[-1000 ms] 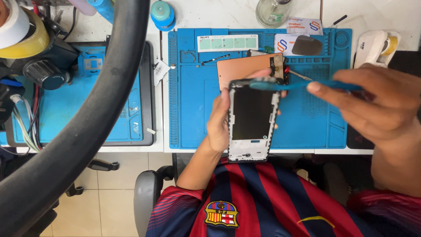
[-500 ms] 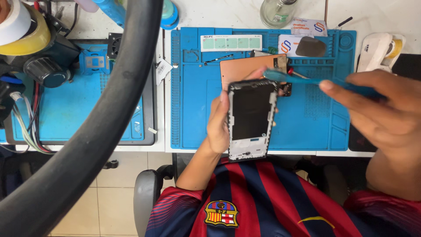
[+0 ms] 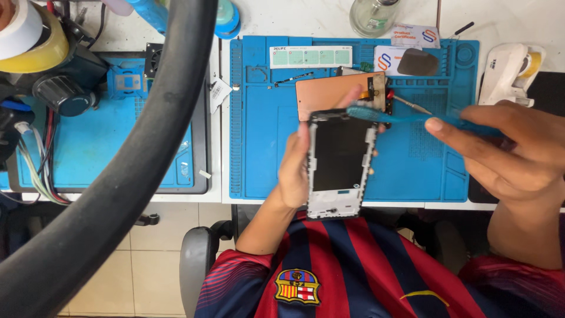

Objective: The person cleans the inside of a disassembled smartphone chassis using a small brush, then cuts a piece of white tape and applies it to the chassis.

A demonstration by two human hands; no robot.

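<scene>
My left hand point(image 3: 295, 168) grips a white phone frame with a dark screen point(image 3: 340, 164) by its left edge and holds it upright over the blue work mat point(image 3: 265, 147). My right hand point(image 3: 506, 150) holds a long blue brush-like tool point(image 3: 388, 115), and the tool's tip lies across the top edge of the phone frame. Just behind the frame a copper-coloured flat panel point(image 3: 329, 91) rests on the mat.
A thick black curved ring point(image 3: 135, 159) sweeps across the left of the view. A second blue mat point(image 3: 88, 141) sits at the left with cables and tape rolls point(image 3: 29, 35). A glass jar point(image 3: 372, 15), cards and a white tape dispenser point(image 3: 509, 70) stand at the back.
The blue tool's tip has slid left across the top of the phone frame. My left hand has kept its hold on the frame.
</scene>
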